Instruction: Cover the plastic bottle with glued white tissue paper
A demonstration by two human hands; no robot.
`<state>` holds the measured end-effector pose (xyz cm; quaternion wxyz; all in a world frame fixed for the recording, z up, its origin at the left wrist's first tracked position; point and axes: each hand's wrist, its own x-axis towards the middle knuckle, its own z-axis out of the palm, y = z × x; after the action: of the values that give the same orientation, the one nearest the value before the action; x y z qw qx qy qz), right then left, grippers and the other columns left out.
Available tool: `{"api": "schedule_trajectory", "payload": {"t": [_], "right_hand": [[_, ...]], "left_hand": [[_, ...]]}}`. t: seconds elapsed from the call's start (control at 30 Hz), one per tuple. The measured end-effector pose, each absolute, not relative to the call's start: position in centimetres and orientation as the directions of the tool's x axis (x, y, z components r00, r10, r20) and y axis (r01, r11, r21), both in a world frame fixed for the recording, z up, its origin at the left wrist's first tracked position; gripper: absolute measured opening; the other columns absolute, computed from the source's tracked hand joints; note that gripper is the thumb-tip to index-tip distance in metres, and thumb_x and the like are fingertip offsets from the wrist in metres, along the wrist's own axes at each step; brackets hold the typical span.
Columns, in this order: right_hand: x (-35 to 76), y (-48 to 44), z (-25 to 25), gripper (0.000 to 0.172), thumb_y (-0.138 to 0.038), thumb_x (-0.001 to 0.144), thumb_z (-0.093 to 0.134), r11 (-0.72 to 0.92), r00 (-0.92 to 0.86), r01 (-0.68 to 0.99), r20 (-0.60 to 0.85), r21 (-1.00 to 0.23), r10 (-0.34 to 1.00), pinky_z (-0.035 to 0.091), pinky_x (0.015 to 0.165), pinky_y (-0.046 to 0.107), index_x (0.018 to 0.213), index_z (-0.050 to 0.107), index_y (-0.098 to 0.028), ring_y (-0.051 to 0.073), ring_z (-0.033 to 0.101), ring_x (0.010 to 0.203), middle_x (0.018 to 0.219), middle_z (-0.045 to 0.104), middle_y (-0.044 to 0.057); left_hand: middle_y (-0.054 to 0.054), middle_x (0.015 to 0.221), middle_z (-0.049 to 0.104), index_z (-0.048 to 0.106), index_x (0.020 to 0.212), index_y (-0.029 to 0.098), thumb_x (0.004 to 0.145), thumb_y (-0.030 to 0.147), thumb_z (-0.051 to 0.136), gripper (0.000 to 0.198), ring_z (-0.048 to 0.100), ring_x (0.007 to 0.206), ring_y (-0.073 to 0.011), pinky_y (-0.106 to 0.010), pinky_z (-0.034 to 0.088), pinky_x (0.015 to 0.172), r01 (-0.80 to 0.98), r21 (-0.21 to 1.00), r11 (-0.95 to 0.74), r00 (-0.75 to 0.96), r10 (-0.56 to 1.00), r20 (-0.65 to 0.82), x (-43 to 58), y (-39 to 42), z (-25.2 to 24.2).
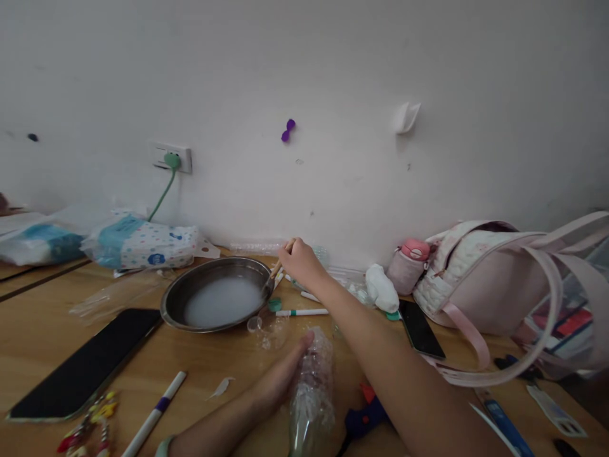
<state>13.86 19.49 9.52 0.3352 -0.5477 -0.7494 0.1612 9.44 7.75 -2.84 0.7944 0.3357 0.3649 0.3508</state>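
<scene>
My right hand pinches the wooden handle of a brush, which slants down over the right rim of a metal bowl. Cloudy whitish liquid lies in the bowl. The brush's lower end is at the bowl's inner right side and hard to make out. Nearer to me, my left hand closes around a clear plastic bottle that looks wrapped in a crinkled transparent layer. The bottle's lower end runs out of the frame, and some of my left fingers are hidden behind it.
A tablet and a marker lie at left. Near the bowl are another marker and plastic scraps. A blue glue gun sits under my right forearm. A phone, pink bottle and bag stand right.
</scene>
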Motion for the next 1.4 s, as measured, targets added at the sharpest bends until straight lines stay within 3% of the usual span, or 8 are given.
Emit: {"api": "schedule_trajectory", "payload": {"t": [0.4, 0.67, 0.9, 1.1, 1.27, 1.4], "right_hand": [[16.9, 19.0, 10.3, 0.018, -0.031, 0.088, 0.056, 0.289, -0.081, 0.72, 0.338, -0.631, 0.938, 0.049, 0.075, 0.036, 0.081, 0.059, -0.014, 0.016, 0.06, 0.078, 0.081, 0.062, 0.001], [16.2, 19.2, 9.3, 0.02, -0.032, 0.09, 0.053, 0.243, -0.028, 0.636, 0.292, -0.732, 0.956, 0.05, 0.065, 0.031, 0.087, 0.059, -0.014, 0.013, 0.06, 0.068, 0.08, 0.062, 0.0], [17.2, 18.7, 8.9, 0.017, -0.027, 0.086, 0.059, 0.247, 0.003, 0.606, 0.312, -0.757, 0.95, 0.049, 0.069, 0.032, 0.074, 0.058, -0.015, 0.013, 0.058, 0.07, 0.074, 0.06, -0.002], [20.2, 16.5, 9.0, 0.006, -0.023, 0.086, 0.052, 0.289, 0.177, 0.435, 0.395, -0.853, 0.901, 0.048, 0.057, 0.027, 0.087, 0.051, -0.017, 0.012, 0.057, 0.057, 0.066, 0.054, -0.005], [23.7, 11.4, 8.5, 0.019, -0.039, 0.085, 0.05, 0.437, 0.255, 0.343, 0.53, -0.831, 0.808, 0.049, 0.056, 0.025, 0.089, 0.044, -0.022, 0.012, 0.057, 0.056, 0.065, 0.055, -0.006], [26.6, 6.6, 7.9, 0.017, -0.037, 0.085, 0.054, 0.457, 0.299, 0.359, 0.564, -0.814, 0.77, 0.046, 0.051, 0.021, 0.087, 0.047, -0.022, 0.011, 0.056, 0.053, 0.061, 0.056, -0.006]], "left_hand": [[0.002, 0.056, 0.059, 0.057, 0.066, 0.018, 0.068, 0.065, 0.058, 0.047, 0.051, 0.052, -0.0143, -0.028, 0.041, 0.061, -0.344, 0.768, 0.541, 0.469, 0.807, -0.359, 9.4, 7.6, -2.9], [0.0, 0.063, 0.064, 0.061, 0.082, 0.018, 0.072, 0.059, 0.059, 0.043, 0.056, 0.057, -0.0178, -0.033, 0.043, 0.067, -0.33, 0.788, 0.52, 0.493, 0.807, -0.325, 9.1, 7.6, -3.1], [-0.005, 0.085, 0.07, 0.065, 0.084, 0.019, 0.069, 0.049, 0.068, 0.034, 0.06, 0.087, -0.0249, -0.035, 0.04, 0.082, -0.38, 0.772, 0.51, 0.519, 0.808, -0.278, 8.9, 7.4, -2.7], [-0.004, 0.08, 0.069, 0.067, 0.086, 0.017, 0.069, 0.039, 0.07, 0.028, 0.06, 0.077, -0.0215, -0.032, 0.041, 0.076, -0.446, 0.727, 0.522, 0.551, 0.8, -0.237, 9.0, 7.4, -2.6], [-0.001, 0.072, 0.068, 0.067, 0.081, 0.017, 0.071, 0.034, 0.069, 0.02, 0.059, 0.068, -0.0186, -0.029, 0.041, 0.07, -0.498, 0.688, 0.528, 0.545, 0.808, -0.226, 8.8, 7.5, -2.4], [-0.003, 0.071, 0.07, 0.069, 0.08, 0.016, 0.072, 0.039, 0.068, 0.024, 0.06, 0.066, -0.0185, -0.028, 0.042, 0.067, -0.503, 0.669, 0.547, 0.558, 0.797, -0.231, 8.8, 7.6, -2.5]]}}
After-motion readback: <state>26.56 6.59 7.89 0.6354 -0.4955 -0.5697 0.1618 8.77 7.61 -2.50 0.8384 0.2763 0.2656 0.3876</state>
